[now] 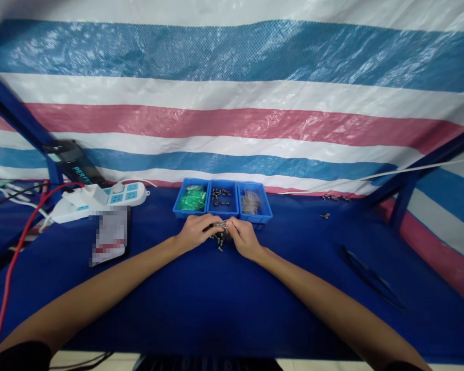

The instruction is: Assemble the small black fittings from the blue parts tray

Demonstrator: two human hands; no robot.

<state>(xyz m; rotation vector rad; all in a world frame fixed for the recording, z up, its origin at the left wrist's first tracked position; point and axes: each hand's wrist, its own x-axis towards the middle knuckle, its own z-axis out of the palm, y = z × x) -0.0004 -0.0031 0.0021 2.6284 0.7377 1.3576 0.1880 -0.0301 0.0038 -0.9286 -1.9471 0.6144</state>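
My left hand (196,232) and my right hand (243,236) meet just in front of the blue bins. The fingers of my left hand are closed on a small dark and silvery metal piece (213,225). My right fingertips pinch at its right end, but what exactly they hold is too small to tell. Below and between the hands, several small metal parts (220,241) lie on the blue table. The left bin (176,210) holds green plastic packets, the middle bin (223,213) small metal parts, and the right bin (268,212) clear plastic pieces.
At the left are a white power strip (139,194), a red cable (15,252), a black box (75,162) and a flat, partly blurred item (110,237). More small parts (325,216) and a dark strap-like thing (367,273) lie right. Blue frame posts flank the table.
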